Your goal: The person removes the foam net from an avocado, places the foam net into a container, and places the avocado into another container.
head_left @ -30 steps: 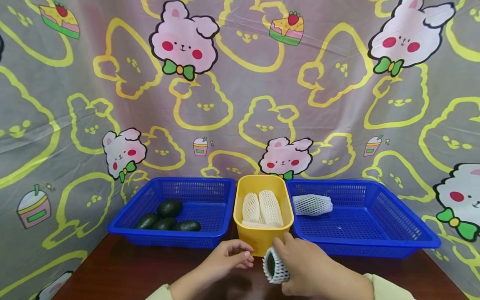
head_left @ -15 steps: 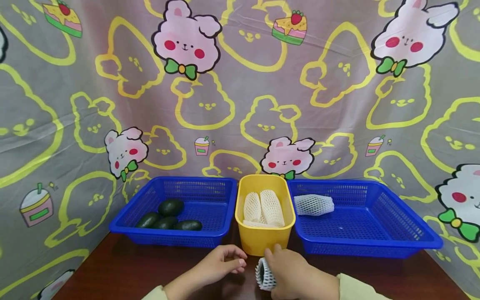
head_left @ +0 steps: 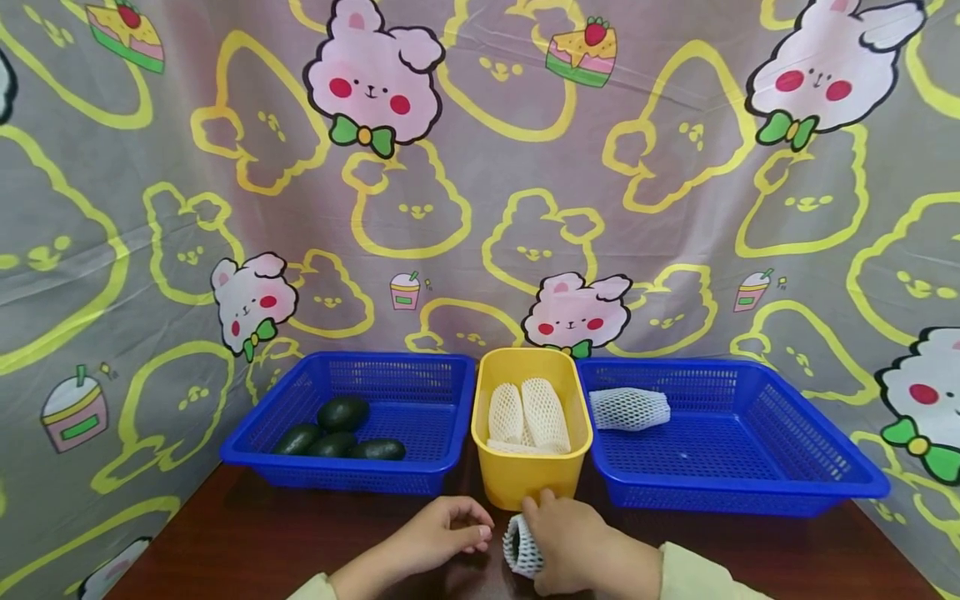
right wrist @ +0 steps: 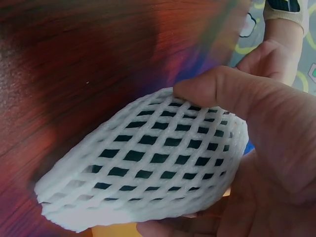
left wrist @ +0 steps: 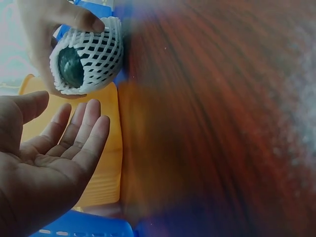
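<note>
Right hand point(head_left: 573, 542) grips netted avocado point(head_left: 522, 546), drawn back toward body since 1 s ago, low over table point(head_left: 247, 533) before yellow bin point(head_left: 525, 483). Left hand point(head_left: 442, 533) empty, fingers relaxed, beside it. Sleeving looks finished.

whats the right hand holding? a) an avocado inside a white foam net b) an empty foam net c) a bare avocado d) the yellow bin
a: the right hand grips a white foam net, and the left wrist view shows the dark green avocado through the net's open end.
</note>
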{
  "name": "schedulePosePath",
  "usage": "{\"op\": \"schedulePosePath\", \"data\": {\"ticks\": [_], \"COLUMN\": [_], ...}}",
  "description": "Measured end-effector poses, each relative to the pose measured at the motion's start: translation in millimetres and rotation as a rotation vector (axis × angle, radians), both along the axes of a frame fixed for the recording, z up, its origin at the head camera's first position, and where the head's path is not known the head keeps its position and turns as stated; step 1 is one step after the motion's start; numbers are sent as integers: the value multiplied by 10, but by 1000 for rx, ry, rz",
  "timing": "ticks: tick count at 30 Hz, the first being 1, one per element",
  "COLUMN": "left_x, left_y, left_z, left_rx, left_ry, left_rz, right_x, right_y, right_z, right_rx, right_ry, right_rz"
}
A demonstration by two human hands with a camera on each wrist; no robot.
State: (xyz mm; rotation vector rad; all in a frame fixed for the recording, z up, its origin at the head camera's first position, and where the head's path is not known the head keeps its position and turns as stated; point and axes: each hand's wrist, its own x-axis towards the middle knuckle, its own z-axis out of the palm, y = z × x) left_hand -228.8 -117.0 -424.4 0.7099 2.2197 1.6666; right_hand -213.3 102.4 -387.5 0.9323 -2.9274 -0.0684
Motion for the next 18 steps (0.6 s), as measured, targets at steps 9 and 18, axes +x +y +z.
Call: {"op": "schedulePosePath", "data": {"ticks": [9,18], "left_x": [-23,-42], "left_y": [74,187], "left_z": [-45,-55], "left_rx": [7,-38], "left_ry": [8,104], "left_rz": [-28,-37], "right_x": [-44,-58], "right_y": [75,180], "right_z": [-13,7], "right_rx": [-54,-116], "right_ry": [-62,-101], "right_rz": [41,99]}}
